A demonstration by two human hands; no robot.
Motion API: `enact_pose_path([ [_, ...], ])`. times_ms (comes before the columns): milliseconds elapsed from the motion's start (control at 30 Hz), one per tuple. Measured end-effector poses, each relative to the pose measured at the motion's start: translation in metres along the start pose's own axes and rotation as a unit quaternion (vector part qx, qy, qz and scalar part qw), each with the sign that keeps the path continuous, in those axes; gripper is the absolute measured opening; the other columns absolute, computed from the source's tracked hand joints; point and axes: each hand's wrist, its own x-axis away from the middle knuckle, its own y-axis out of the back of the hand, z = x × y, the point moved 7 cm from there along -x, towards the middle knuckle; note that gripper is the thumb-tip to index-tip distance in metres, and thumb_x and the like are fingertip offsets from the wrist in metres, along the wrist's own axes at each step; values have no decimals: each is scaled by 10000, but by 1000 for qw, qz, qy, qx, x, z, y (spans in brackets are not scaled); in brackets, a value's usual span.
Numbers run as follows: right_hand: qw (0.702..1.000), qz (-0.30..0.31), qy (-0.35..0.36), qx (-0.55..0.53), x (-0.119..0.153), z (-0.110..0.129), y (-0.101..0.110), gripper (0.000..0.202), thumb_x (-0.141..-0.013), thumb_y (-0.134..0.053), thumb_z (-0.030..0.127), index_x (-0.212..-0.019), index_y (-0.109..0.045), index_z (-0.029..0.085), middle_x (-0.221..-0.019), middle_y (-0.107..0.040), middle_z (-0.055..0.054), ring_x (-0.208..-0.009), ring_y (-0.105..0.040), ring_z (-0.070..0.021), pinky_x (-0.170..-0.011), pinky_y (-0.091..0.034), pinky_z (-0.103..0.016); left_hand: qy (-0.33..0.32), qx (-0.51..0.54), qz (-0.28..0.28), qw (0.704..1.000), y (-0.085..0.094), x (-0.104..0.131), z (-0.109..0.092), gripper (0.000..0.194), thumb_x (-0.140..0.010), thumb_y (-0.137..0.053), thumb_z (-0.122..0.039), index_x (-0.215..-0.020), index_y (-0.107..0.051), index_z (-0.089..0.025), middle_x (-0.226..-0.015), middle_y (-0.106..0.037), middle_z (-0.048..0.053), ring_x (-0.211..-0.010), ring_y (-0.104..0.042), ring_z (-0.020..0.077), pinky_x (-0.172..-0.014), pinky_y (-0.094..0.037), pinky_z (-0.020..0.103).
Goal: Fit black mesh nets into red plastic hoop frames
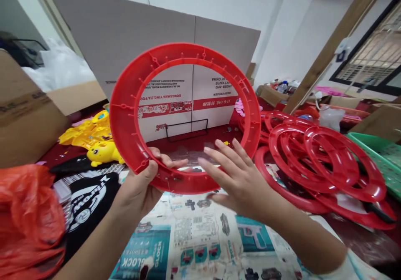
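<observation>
Maroon bench [360, 240], near part covered by a printed sheet [200, 225]; behind it a cardboard panel [125, 42] and white wall [225, 0], barred window [372, 50] at right. Red ring [122, 125] held upright above the sheet, ribbed face toward the person, central axis roughly front-to-back. Left hand [145, 184]: fingers grasping its lower-left rim; right hand [239, 180]: fingers spread, released, at the lower-right rim, contact unclear.
</observation>
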Motion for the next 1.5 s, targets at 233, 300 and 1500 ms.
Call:
enact_pose_path([
  [233, 986, 50, 152, 36, -24, -7, -21, 168, -932, -502, 110, -880, -645, 181, -719, -642, 22, -673, -513, -146, -715, -402, -307, 69, 16, 120, 990, 26, 1, 13, 576, -832, -409, -778, -978, -739, -330, -1083, -733, -31, -1061, -661, 271, -978, -510, 470],
  [300, 981, 46, 183, 52, -27, -4, -18, 193, -928, -503, 83, -845, -636, 195, -708, -626, 42, -694, -516, -138, -816, -415, -312, 201, 26, 159, 966, 23, 5, 35, 701, -859, -278, -794, -1038, -729, -288, -1049, -737, 26, -938, -696, 248, -876, -554, 439],
  [1500, 918, 87, -171, -348, 38, 42, -80, 208, -971, -539, 279, -888, -695, 170, -714, -632, -15, -684, -536, -126, -654, -394, -245, 354, -107, 62, 927, 39, 60, 98, 587, -944, -404, -567, -1386, -184, -250, -619, -637, -17, -470, -560, 157, -472, -428, 229],
])
